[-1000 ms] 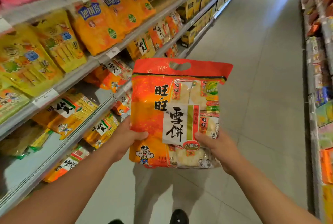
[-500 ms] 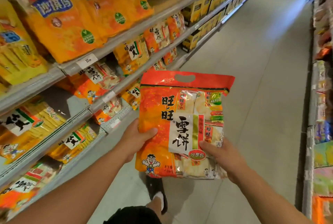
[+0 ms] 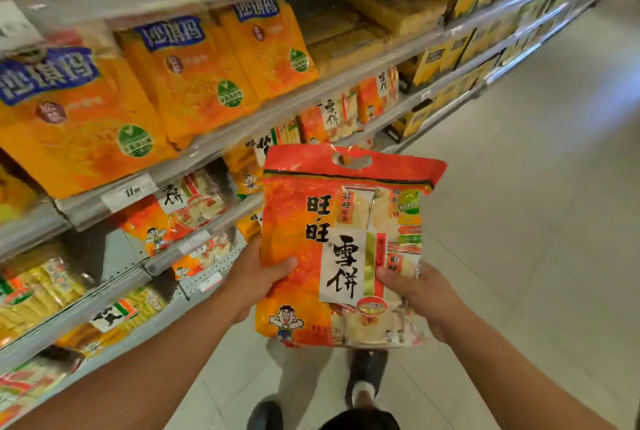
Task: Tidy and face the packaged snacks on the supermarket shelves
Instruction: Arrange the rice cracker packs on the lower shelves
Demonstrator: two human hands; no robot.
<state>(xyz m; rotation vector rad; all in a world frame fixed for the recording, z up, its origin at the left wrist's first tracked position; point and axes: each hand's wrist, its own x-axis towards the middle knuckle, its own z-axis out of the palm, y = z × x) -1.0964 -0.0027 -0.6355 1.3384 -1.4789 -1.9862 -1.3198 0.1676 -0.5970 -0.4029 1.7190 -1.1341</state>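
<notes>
Orange rice-cracker bag (image 3: 343,246) pinched at its lower edges by left hand (image 3: 254,279) and right hand (image 3: 420,294). I judge a loose grip risks a drop.

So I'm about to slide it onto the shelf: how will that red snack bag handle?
The snack bag probably flexes; both hands support it. Its glossy film looks slippery. The crackers behind its clear window likely snap if squeezed.
</notes>
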